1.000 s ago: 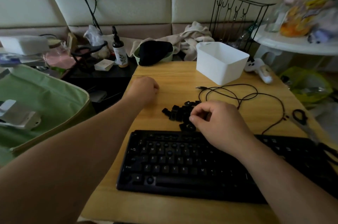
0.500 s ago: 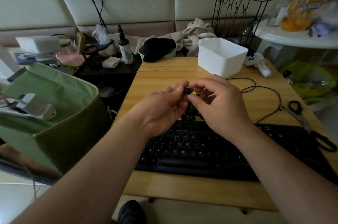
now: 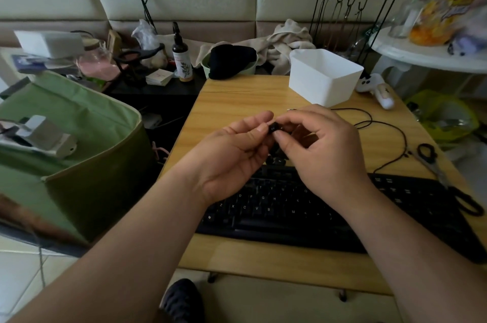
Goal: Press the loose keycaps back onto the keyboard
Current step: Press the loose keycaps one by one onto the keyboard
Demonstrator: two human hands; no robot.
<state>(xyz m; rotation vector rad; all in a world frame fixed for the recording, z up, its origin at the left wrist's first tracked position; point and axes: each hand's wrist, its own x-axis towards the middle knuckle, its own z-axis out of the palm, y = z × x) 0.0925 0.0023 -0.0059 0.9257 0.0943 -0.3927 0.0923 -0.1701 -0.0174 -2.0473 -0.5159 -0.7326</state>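
At mid-frame, both hands pinch one black keycap: left hand with fingertips on its left side, right hand with thumb and forefinger on its right. This looks like orienting it. Next, it likely needs matching to an empty socket on the keyboard, lower centre, and pressing down.

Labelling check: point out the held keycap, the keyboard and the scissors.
held keycap [image 3: 273, 127], head view, on its dark face between the fingertips of both hands.
keyboard [image 3: 276, 204], head view, on the letter keys.
scissors [image 3: 425, 151], head view, on the far black handle loop.
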